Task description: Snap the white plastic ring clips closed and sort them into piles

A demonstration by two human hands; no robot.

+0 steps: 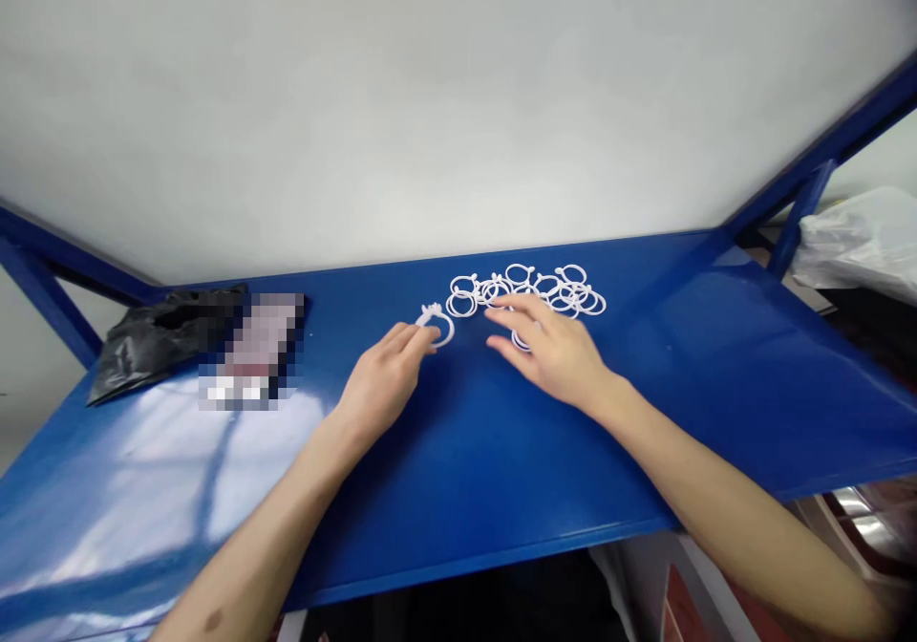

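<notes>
My left hand (383, 370) pinches a small bunch of white plastic curtain rings (445, 322) between thumb and fingers. Several little knobs stand side by side at the top of the bunch. To the right, my right hand (555, 351) is open above the blue tabletop, its thumb and fingers apart. Part of another white ring (520, 340) shows behind the gap between thumb and fingers; whether the hand touches it, I cannot tell. Just beyond that hand lies a loose, overlapping pile of similar rings (573, 296), partly hidden by the fingers.
A blue table (458, 470) stands against a pale wall. On its left lie a black plastic bag (164, 336) and a pixelated rectangular object (262, 336). Blue frame bars (802, 212) rise at both sides. Clear plastic wrapping (860, 241) is at the far right.
</notes>
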